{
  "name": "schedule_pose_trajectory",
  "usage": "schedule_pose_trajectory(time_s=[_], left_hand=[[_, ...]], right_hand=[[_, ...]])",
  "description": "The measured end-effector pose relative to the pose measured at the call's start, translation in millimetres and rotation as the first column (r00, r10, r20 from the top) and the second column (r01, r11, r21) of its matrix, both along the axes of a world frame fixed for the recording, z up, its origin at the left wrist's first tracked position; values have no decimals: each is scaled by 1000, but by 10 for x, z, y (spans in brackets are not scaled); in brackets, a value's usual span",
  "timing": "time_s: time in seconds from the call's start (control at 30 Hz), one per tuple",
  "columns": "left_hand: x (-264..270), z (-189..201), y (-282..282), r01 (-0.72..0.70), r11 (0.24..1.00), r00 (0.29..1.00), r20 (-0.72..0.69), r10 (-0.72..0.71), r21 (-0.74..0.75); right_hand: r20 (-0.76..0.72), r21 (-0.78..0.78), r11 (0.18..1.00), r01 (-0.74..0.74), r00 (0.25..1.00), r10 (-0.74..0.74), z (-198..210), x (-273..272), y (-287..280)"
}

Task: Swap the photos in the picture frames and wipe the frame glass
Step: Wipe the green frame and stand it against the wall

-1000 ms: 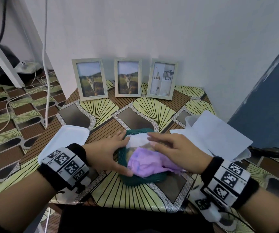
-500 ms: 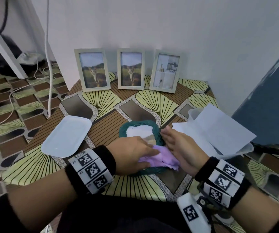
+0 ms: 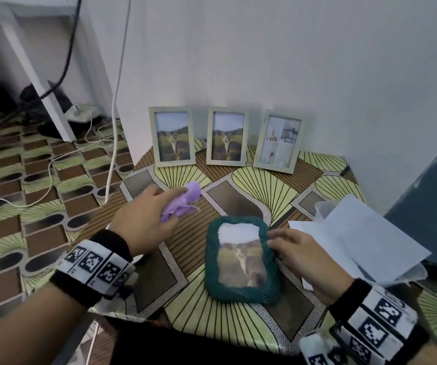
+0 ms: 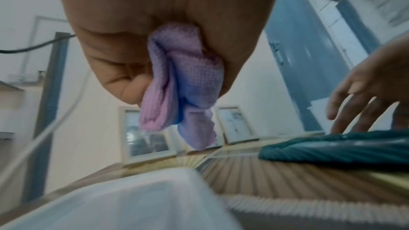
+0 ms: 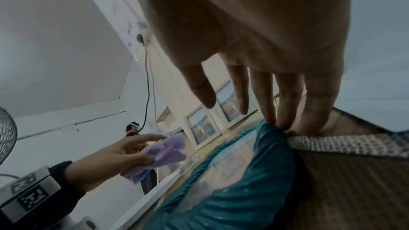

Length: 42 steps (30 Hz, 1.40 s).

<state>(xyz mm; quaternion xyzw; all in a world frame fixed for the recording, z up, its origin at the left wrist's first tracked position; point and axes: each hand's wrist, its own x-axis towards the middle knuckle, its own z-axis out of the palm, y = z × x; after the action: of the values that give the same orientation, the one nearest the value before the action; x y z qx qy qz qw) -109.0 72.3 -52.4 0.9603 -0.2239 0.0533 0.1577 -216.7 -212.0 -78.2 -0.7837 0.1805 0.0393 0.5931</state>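
Observation:
A teal ribbed picture frame (image 3: 239, 295) lies flat on the patterned table (image 3: 212, 317), face up with a cat photo under its glass. My left hand (image 3: 154, 212) holds a crumpled purple cloth (image 3: 185, 201) above the table, left of and beyond the frame; the cloth (image 4: 183, 83) shows bunched in my palm. My right hand (image 3: 299, 248) has straight fingers whose tips (image 5: 276, 120) touch the teal frame's (image 5: 232, 190) right edge. Three pale frames stand against the wall: two with cat photos (image 3: 173, 138) (image 3: 227, 139) and one with a room photo (image 3: 278, 142).
A white tray (image 4: 124, 202) lies under my left wrist, hidden in the head view. A clear tub with white paper sheets (image 3: 365, 233) sits at the table's right. Cables (image 3: 112, 143) hang by the wall at left. A blue door (image 3: 433, 206) stands at right.
My left hand has lifted the purple cloth off the teal frame and carried it left and away. The frame's glass and photo are now uncovered. My right hand shifted to the frame's right edge.

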Motion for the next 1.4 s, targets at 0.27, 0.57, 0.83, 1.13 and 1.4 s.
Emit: schedule_pose_trajectory(time_s=[0.27, 0.57, 0.83, 1.13, 1.4], left_hand=[[162, -260, 589, -64, 885, 985, -114, 131, 460], [-56, -38, 461, -40, 858, 994, -69, 88, 512], [-444, -19, -321, 245, 901, 957, -240, -165, 357], [-363, -155, -569, 338, 941, 851, -422, -314, -20], [-366, -74, -606, 34, 821, 832, -439, -338, -569]], right_hand=[[-21, -211, 971, -112, 994, 110, 18, 23, 94], [-46, -302, 943, -137, 991, 129, -8, -36, 142], [-97, -343, 923, -172, 984, 148, 17, -51, 105], [-39, 101, 993, 54, 998, -50, -20, -55, 109], [-24, 451, 857, 249, 963, -268, 0, -78, 19]])
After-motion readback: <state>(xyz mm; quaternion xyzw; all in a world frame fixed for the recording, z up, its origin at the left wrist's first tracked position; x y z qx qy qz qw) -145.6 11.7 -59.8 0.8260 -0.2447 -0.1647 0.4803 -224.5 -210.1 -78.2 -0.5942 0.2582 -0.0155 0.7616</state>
